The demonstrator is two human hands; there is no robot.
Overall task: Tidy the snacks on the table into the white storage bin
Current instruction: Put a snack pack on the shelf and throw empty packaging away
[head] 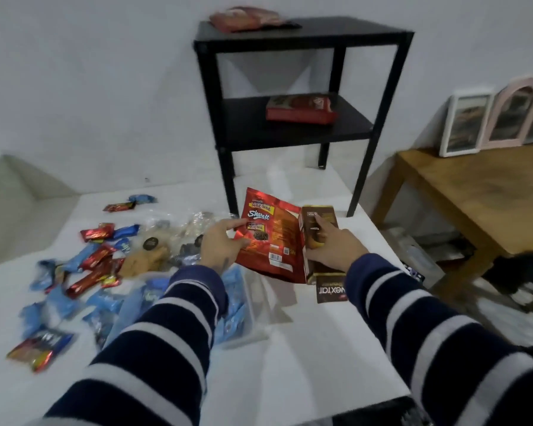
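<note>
Head view: the left hand [220,241] pinches the red Beng-Beng pouch [266,238] while the right hand [331,249] clasps the brown Nextar box [316,238], both raised above the table [305,348]. The slick pouch, held only by its edge, could slip free. The clear bin [243,302] underneath already holds blue packets.

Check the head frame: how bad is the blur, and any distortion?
Head view: motion blur smears the loose snack wrappers at left and the black shelf; the red Beng-Beng pouch between both hands stays legible. Wide-angle bending curves the wooden table. Light is dim and flat, with no glare.
</note>
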